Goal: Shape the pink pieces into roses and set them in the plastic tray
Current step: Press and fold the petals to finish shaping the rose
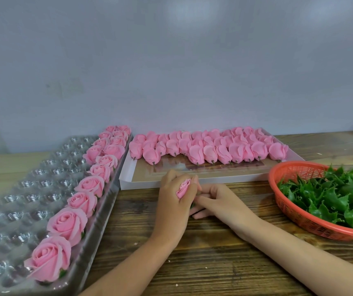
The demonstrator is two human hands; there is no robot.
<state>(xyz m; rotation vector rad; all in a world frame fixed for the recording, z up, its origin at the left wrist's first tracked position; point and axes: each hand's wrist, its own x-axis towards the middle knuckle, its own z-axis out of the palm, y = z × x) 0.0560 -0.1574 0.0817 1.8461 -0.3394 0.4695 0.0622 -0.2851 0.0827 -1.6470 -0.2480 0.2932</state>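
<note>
My left hand (174,195) grips a pink bud (183,188) in its curled fingers, above the wooden table. My right hand (214,199) meets it from the right, fingers curled at the bud's base, where a bit of green shows. A clear plastic tray (22,189) with many round wells lies at the left; several finished pink roses (90,184) fill its right-hand column. Behind my hands a flat white box (171,182) holds rows of unshaped pink buds (209,146).
An orange plastic basket (288,201) full of green leaf-shaped calyxes (333,195) stands at the right. A grey wall rises close behind the box. Bare wooden tabletop (214,263) lies under my forearms.
</note>
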